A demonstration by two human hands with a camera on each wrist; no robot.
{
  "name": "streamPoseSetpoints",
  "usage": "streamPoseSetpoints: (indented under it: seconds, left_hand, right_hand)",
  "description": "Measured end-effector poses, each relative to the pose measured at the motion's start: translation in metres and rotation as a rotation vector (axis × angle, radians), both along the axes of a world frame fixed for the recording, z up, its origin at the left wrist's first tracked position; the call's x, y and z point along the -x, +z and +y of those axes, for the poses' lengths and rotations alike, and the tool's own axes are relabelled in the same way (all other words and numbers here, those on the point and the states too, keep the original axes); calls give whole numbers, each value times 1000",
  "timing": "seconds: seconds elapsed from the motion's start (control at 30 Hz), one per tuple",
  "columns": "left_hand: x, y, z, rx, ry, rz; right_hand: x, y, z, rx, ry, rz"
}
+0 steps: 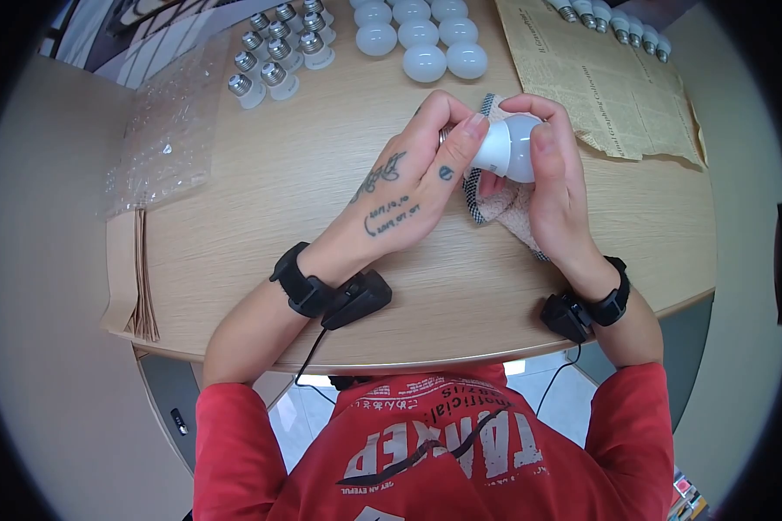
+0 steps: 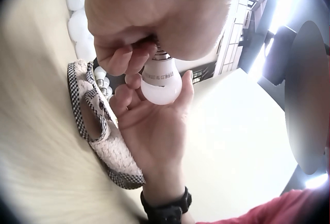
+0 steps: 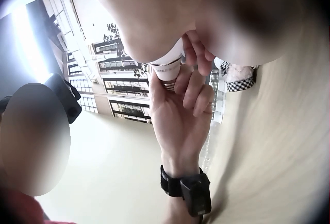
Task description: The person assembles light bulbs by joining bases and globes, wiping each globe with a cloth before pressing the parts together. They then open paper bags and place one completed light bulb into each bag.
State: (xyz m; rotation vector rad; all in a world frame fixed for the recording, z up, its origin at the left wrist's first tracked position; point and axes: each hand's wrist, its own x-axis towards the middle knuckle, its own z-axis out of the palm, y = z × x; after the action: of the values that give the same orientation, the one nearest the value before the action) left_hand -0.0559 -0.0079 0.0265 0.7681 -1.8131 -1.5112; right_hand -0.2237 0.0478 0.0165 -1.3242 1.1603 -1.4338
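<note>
Bulb (image 1: pixel 517 151): It was up over the table (image 1: pixel 339 334), between the two hands. It lay on its side in the head view, with its round end by the right hand.
Round end: It was smooth, white and cloudy, like a little ball.
Middle: It was plain white and got thin toward the metal end. It had tiny writing on it, too small to read. A thin dark line showed where the round part met it.
Metal end: It was silver, with ridges going round. Fingers hid part of it.
Left hand (image 1: pixel 400 187): It was clamped on the bulb at the metal end, with its thumb on the white part.
Right hand (image 1: pixel 560 204): It was clamped round the ball part, thumb on one side and pointing finger on the other.
Cloth (image 1: pixel 511 211): It was pale pink and fuzzy, with a black and white checked edge, and it lay under the right hand.
White domes (image 1: pixel 424 63): They sat in rows past the hands.
White bases (image 1: pixel 280 78): They stood beside the domes, silver ends up.
Brown paper (image 1: pixel 613 108): It had printed words, and more bulbs (image 1: pixel 621 28) lay at its far edge.
Clear plastic (image 1: pixel 169 130): It lay crinkly on the left side.
</note>
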Motion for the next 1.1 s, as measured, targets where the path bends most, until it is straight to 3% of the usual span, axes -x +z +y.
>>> streamPoseSetpoints:
  seconds: [0.17, 0.4, 0.6, 0.7, 0.87, 1.1]
  left_hand:
    - [2, -5, 2, 16, 21, -19]
    - [3, -1, 5, -166, -24, 24]
    - [6, 3, 6, -518, -11, 100]
    - [5, -5, 0, -695, -24, 258]
    - [-1, -3, -7, -836, -50, 389]
    - [-2, -9, -10, -899, -80, 443]
  right_hand:
    - [4, 2, -4, -64, -35, 86]
    - [2, 3, -2, -142, -11, -52]
    - [5, 1, -3, -162, 2, -75]
    - [7, 1, -5, -138, -7, -118]
    - [7, 1, -6, -65, -45, -129]
    - [7, 4, -4, -7, -35, 115]
